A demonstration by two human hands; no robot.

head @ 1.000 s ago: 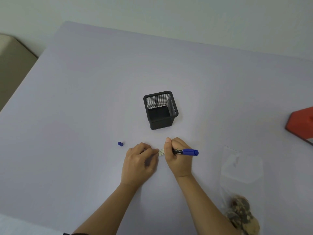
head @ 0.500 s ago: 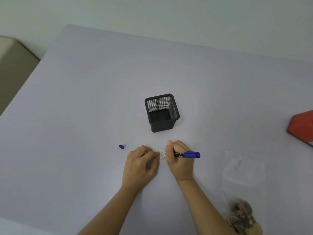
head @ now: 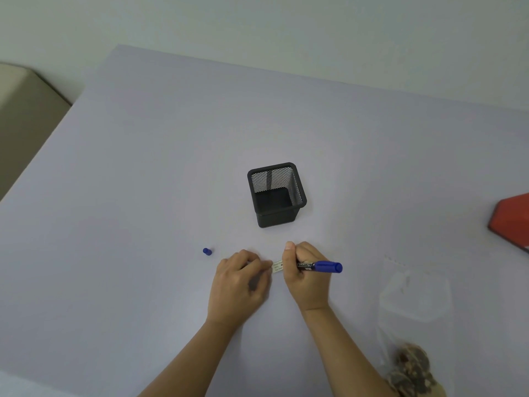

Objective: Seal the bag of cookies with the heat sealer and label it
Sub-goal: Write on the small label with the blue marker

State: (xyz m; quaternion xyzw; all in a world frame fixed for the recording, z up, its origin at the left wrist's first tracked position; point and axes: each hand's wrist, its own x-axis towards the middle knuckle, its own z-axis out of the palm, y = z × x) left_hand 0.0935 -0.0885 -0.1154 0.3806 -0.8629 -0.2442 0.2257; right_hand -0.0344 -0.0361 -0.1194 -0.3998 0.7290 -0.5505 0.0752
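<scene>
Label [head: 277, 267] half hidden between hands, print unreadable

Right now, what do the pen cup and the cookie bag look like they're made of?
Pen cup: looks like black metal mesh with a matte finish; the table shows through its perforated walls, and the rim is solid. Cookie bag: thin clear plastic film, probably glossy; the table shows through it, and faint pale reflections mark its folds.
</scene>
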